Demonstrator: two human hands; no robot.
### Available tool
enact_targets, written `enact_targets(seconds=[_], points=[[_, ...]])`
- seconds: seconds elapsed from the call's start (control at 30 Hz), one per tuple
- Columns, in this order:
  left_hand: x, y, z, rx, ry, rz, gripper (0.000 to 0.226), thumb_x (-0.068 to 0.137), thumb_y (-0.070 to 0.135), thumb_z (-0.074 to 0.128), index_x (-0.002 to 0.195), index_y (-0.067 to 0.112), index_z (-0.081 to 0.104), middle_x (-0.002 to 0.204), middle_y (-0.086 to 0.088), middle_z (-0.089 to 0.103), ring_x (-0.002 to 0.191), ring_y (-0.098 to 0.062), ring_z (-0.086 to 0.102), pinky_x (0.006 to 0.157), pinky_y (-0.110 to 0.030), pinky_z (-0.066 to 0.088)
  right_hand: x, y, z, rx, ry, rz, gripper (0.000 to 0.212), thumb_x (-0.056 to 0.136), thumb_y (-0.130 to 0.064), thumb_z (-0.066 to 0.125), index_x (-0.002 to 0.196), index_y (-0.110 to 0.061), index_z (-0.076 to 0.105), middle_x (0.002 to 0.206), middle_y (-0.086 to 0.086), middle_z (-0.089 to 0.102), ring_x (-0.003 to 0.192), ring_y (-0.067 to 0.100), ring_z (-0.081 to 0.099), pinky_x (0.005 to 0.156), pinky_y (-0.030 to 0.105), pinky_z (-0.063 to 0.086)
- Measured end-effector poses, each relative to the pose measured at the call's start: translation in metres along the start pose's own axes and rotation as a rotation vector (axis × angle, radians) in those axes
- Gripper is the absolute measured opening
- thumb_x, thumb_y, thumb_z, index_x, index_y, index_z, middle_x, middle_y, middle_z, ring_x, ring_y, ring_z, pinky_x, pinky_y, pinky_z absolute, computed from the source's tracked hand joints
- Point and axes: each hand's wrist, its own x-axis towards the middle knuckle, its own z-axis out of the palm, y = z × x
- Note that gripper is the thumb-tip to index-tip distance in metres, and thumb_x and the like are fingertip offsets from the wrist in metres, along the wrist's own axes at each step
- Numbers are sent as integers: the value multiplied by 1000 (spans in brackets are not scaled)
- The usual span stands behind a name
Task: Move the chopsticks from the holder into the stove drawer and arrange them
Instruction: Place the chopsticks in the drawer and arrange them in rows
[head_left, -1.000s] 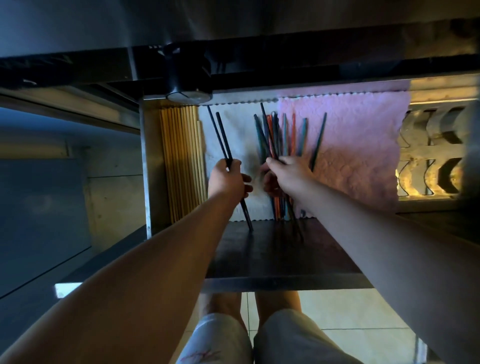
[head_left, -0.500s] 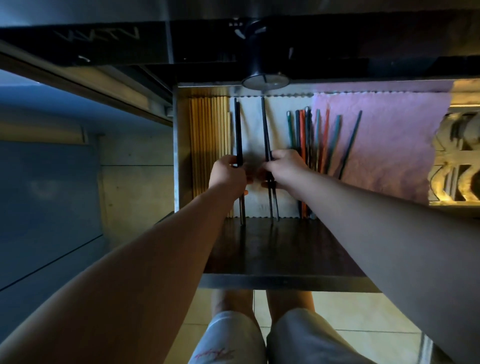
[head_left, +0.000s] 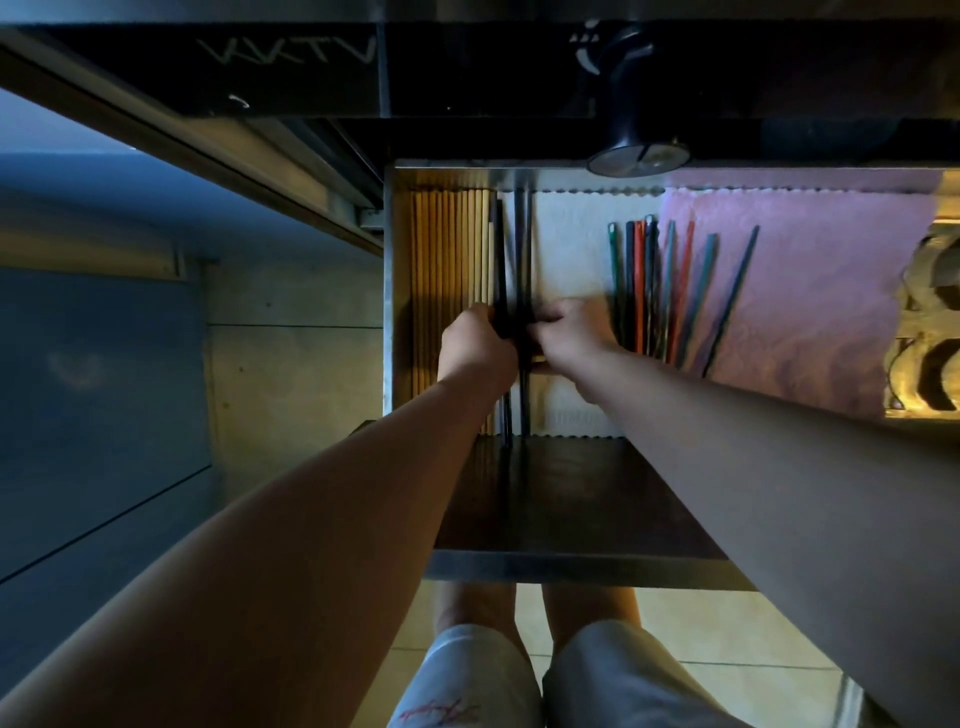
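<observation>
The stove drawer (head_left: 571, 564) is pulled out below the cooktop. A tight row of wooden chopsticks (head_left: 449, 260) lies along its left wall. Just right of them lie two or three black chopsticks (head_left: 522, 249), straight and parallel on a white liner (head_left: 571, 249). My left hand (head_left: 475, 348) pinches the leftmost black chopstick at its middle. My right hand (head_left: 569, 332) presses the other black chopsticks from the right. Several coloured chopsticks (head_left: 670, 291), green, red, blue and dark, lie fanned out further right, untouched. No holder is in view.
A pink towel (head_left: 810, 296) covers the right part of the drawer. A metal rack (head_left: 930, 332) with curved slots sits at the far right. A black stove knob (head_left: 631, 140) hangs over the drawer's back edge. My knees and tiled floor show below.
The black chopsticks have gone from slanted and apart to straight and close together beside the wooden row. Both hands shifted left with them; the view also swung left.
</observation>
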Motion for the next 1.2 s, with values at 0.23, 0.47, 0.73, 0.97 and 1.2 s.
enact_targets(seconds=[0.23, 0.47, 0.73, 0.97, 1.2], points=[[-5, 1, -2, 94, 66, -10, 31, 91, 12, 63, 119, 14, 51, 104, -5, 61, 83, -18, 61, 65, -31, 54, -3, -2, 0, -108, 117, -57, 20, 89, -17, 57, 106, -13, 68, 98, 8, 69, 86, 24, 67, 77, 43, 60], [-14, -2, -7, 614, 35, 249, 71, 91, 11, 59, 151, 25, 24, 160, -4, 13, 140, -33, 24, 108, -45, 35, -12, -4, 7, -109, 96, -67, 28, 96, -13, 48, 120, -15, 61, 103, 5, 65, 97, 25, 65, 88, 41, 56], [-10, -7, -9, 810, -151, 287, 87, 95, 12, 53, 156, 29, -7, 159, 11, -29, 150, -22, -15, 118, -50, 16, -13, -2, 5, -80, 98, -49, 29, 94, -8, 47, 116, -12, 66, 107, 6, 65, 102, 26, 63, 89, 42, 56], [-13, -8, -9, 830, -171, 285, 91, 93, 5, 52, 155, 32, -10, 158, 14, -31, 149, -22, -18, 118, -51, 13, -14, 4, 4, -33, 66, -40, 31, 93, -9, 47, 119, -14, 65, 109, 7, 65, 103, 24, 63, 90, 42, 56], [-15, -3, -5, 837, -156, 293, 86, 94, 11, 54, 156, 31, -2, 161, 10, -24, 150, -23, -16, 119, -52, 11, -13, 14, -17, -7, 82, -31, 29, 93, -11, 47, 116, -16, 64, 102, 4, 63, 79, 15, 59, 83, 43, 58]])
